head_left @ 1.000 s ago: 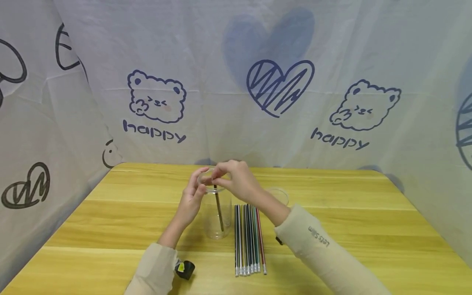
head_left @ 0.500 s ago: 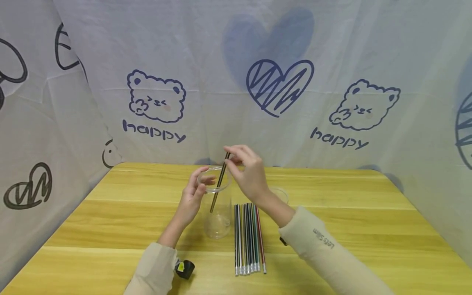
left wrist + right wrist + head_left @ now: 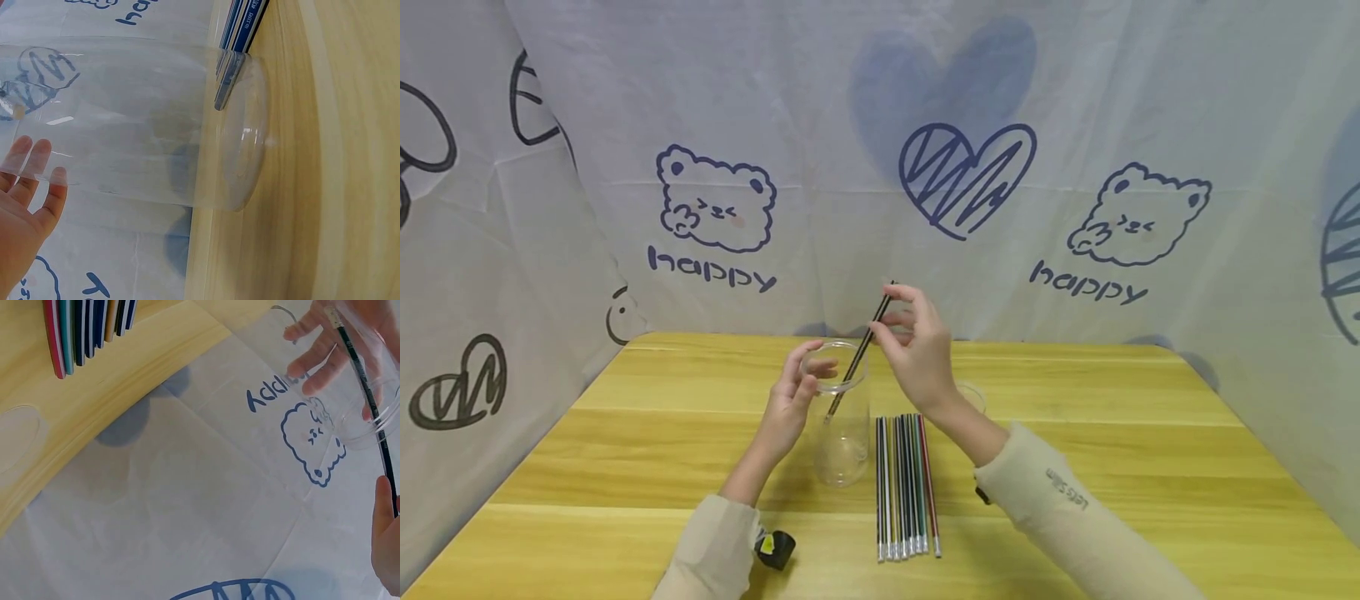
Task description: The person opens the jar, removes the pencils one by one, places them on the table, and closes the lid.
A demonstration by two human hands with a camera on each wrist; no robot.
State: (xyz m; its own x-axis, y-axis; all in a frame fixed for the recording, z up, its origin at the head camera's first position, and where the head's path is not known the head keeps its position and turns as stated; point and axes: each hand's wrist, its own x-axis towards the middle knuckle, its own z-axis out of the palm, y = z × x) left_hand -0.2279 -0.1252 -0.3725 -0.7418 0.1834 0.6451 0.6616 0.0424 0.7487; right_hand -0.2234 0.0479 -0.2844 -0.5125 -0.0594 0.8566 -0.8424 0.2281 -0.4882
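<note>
A tall clear jar (image 3: 841, 454) stands upright on the table. Around its upper part my left hand (image 3: 787, 410) grips, thumb and fingers on either side below the rim; the left wrist view also has these fingers (image 3: 57, 181) against the wall of the jar (image 3: 131, 125). Between thumb and fingertips my right hand (image 3: 919, 354) pinches a dark pencil (image 3: 865, 343) near its upper end. The pencil slants through the jar's mouth, its lower end inside, well above the bottom. In the right wrist view that lower end of the pencil (image 3: 336, 319) carries an eraser.
Right of the jar lies a row of several pencils (image 3: 908, 483), side by side, eraser ends toward me. A clear round lid (image 3: 974, 397) lies behind my right wrist, partly hidden. A printed white cloth (image 3: 850, 208) hangs behind the table (image 3: 1075, 417).
My right hand has risen from the jar's mouth, moving up and right with the dark pencil. The pencil was deeper inside and now tilts more. My left hand and the jar stay put.
</note>
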